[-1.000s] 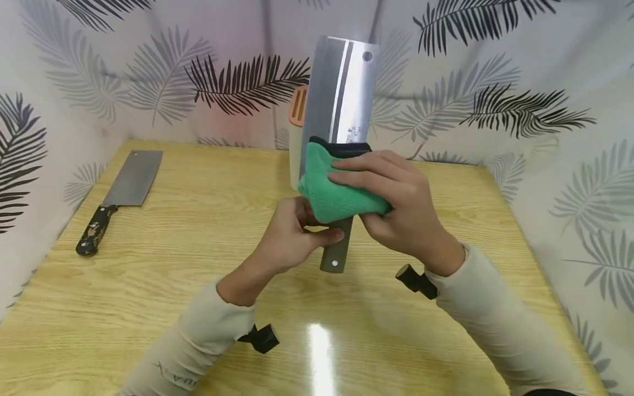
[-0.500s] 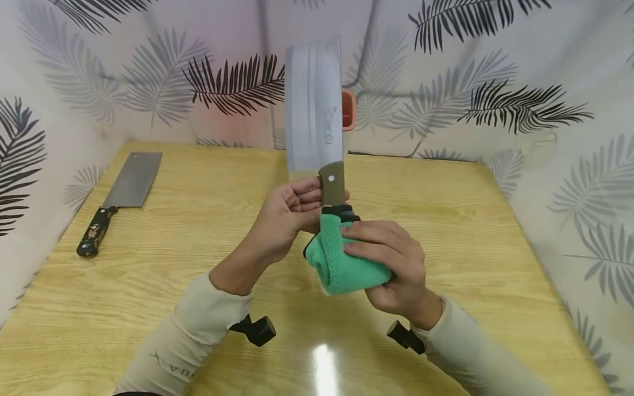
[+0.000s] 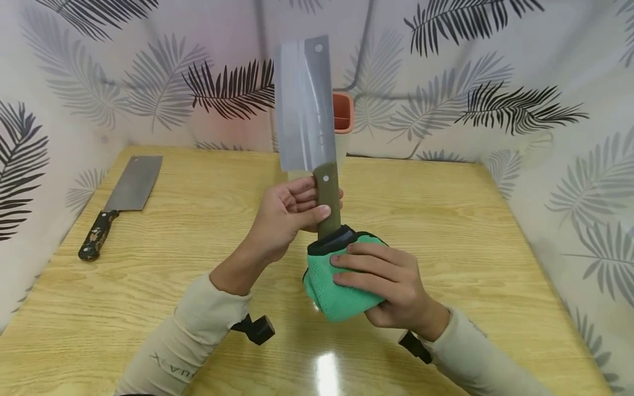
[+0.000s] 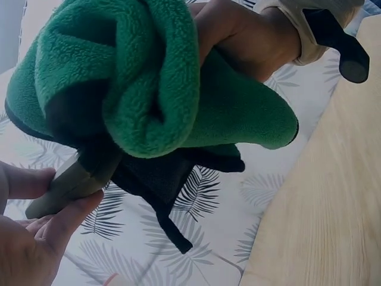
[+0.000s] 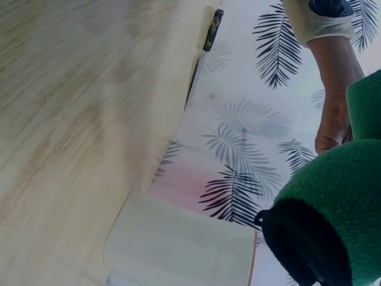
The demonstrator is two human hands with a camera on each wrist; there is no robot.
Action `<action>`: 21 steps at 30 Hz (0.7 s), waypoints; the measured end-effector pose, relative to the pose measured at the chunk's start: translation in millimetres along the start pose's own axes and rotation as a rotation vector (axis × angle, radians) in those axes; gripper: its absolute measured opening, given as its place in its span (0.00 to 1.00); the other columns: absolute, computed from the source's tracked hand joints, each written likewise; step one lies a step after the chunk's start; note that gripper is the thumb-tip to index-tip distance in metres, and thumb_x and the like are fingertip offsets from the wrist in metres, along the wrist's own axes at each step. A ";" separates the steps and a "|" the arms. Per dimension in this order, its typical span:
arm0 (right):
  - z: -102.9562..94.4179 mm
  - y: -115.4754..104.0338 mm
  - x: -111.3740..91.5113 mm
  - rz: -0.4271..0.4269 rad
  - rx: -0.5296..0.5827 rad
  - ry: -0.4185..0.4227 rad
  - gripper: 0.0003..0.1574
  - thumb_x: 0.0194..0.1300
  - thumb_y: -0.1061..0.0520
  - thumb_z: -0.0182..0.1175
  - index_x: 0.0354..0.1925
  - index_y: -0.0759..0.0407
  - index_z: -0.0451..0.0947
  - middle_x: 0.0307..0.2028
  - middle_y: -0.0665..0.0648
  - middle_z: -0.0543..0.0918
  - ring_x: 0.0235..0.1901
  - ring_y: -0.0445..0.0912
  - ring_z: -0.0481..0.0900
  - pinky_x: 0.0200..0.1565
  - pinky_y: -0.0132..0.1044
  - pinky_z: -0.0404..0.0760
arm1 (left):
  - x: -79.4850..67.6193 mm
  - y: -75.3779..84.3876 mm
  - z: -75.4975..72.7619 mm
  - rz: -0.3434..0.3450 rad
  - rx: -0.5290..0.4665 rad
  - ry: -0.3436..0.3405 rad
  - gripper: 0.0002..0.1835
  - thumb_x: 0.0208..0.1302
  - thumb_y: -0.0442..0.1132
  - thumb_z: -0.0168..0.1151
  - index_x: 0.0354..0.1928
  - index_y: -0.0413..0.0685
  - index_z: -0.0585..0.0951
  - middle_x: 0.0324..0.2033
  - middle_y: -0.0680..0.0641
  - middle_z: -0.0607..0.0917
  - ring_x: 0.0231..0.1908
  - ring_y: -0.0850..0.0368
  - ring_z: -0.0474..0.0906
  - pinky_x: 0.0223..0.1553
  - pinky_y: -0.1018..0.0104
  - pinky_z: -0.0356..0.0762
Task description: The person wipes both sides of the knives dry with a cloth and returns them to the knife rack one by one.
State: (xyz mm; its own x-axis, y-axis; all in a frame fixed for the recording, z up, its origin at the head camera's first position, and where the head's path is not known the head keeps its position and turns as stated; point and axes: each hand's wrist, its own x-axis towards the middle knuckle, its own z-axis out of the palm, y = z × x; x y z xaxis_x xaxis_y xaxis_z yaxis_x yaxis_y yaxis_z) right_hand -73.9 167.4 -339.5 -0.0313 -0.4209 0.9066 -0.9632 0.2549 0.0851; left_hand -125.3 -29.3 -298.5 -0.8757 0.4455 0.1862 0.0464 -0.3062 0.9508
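Observation:
My left hand [image 3: 277,220] pinches the olive-green handle of a cleaver [image 3: 307,104] between thumb and fingers. Its broad steel blade points up and away, above the table. A folded green cloth [image 3: 342,286] with black edging wraps the lower end of the handle, gripped by my right hand [image 3: 391,280]. In the left wrist view the cloth [image 4: 149,77] bunches around the handle end, close to the left fingertips. The cloth fills the right side of the right wrist view and hides most of the right hand's work there.
A second cleaver [image 3: 132,184] with a dark patterned handle lies at the left of the wooden table [image 3: 436,231]. Behind the held blade stands a cream knife holder with an orange top [image 3: 343,113]. Leaf-print cloth [image 3: 446,110] hangs around the table.
The cloth in my right hand has slid down from the blade's base to the handle's end. The left hand has shifted its hold up the handle, and the blade has turned and moved left.

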 end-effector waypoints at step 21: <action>-27.2 56.6 77.9 0.456 -0.523 -0.205 0.30 0.50 0.71 0.53 0.52 0.59 0.84 0.47 0.60 0.88 0.47 0.57 0.86 0.38 0.51 0.87 | -19.4 -19.9 23.8 -0.027 0.535 -0.080 0.25 0.61 0.24 0.66 0.61 0.30 0.76 0.50 0.35 0.87 0.48 0.44 0.87 0.45 0.65 0.88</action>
State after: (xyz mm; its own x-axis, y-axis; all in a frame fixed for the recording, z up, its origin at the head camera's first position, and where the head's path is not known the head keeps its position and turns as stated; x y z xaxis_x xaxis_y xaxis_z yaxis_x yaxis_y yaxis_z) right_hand -123.5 172.7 -252.8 -0.4982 -0.3149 0.8078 -0.5900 0.8059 -0.0497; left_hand -97.8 -11.8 -315.1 -0.8415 0.5164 0.1585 0.2813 0.1684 0.9447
